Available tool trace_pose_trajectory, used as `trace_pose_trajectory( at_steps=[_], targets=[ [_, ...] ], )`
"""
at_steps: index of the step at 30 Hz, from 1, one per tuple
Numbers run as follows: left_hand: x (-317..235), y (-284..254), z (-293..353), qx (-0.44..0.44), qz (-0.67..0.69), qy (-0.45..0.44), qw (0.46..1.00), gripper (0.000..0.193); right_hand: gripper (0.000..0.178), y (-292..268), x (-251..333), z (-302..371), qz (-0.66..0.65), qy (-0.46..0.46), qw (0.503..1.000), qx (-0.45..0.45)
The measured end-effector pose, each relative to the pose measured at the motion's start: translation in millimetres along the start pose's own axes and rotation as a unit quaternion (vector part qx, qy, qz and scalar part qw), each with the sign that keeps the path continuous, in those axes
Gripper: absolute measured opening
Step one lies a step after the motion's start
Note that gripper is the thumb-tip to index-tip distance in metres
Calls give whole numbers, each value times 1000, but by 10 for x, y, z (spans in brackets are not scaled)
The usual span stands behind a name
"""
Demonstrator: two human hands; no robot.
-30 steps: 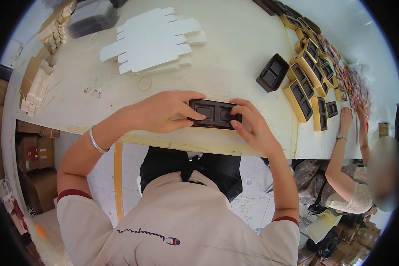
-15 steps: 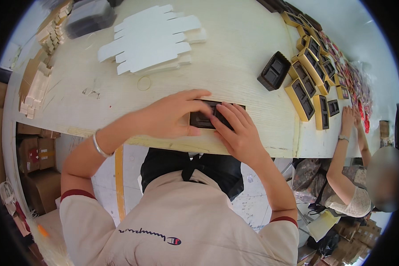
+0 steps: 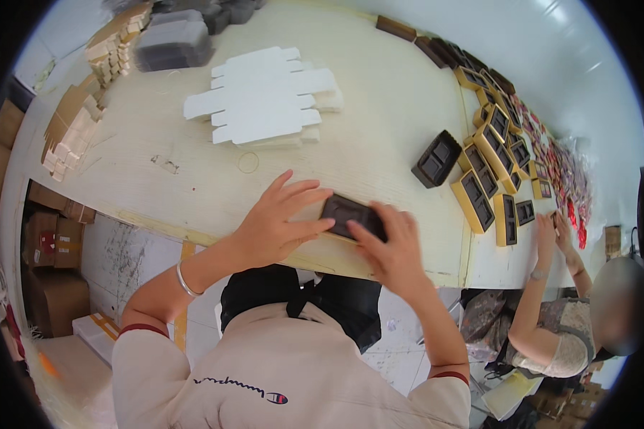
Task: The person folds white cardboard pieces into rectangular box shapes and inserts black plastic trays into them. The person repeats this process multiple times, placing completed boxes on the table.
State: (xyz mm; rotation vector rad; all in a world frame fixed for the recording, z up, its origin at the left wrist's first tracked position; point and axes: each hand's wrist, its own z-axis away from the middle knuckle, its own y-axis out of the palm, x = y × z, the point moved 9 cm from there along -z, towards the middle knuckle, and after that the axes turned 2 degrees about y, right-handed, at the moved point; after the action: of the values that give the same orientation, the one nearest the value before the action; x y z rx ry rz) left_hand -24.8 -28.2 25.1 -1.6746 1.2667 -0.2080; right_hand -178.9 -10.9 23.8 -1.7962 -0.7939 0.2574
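Observation:
A dark brown plastic insert tray (image 3: 348, 213) lies on the pale wooden table (image 3: 193, 179) near its front edge. My left hand (image 3: 279, 222) rests flat on the table with spread fingers, its fingertips touching the tray's left end. My right hand (image 3: 390, 247) lies over the tray's right part, fingers on top of it and hiding that end. Whether either hand grips the tray I cannot tell; both press on it.
A stack of flat white die-cut box blanks (image 3: 261, 96) lies mid-table. Another dark tray (image 3: 436, 159) sits to the right, beside rows of yellow boxes with dark inserts (image 3: 490, 164). Folded cardboard pieces (image 3: 68, 132) line the left edge. Another person's hands (image 3: 551, 229) work at right.
My left hand has opened flat and slid left off the tray. My right hand has moved down over the tray's right end. The tray now lies on the table.

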Motion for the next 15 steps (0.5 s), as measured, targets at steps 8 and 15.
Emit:
trace_pose_trajectory(
  at_steps=[8, 15],
  targets=[
    [775, -646, -130, -76, -276, -174, 942, 49, 58, -1228, -1613, -698, 295, 108, 934, -169],
    [1150, -849, -138, 20, -100, -236, 966, 32, 49, -391, -683, -565, 48, 19, 995, -82]
  ],
)
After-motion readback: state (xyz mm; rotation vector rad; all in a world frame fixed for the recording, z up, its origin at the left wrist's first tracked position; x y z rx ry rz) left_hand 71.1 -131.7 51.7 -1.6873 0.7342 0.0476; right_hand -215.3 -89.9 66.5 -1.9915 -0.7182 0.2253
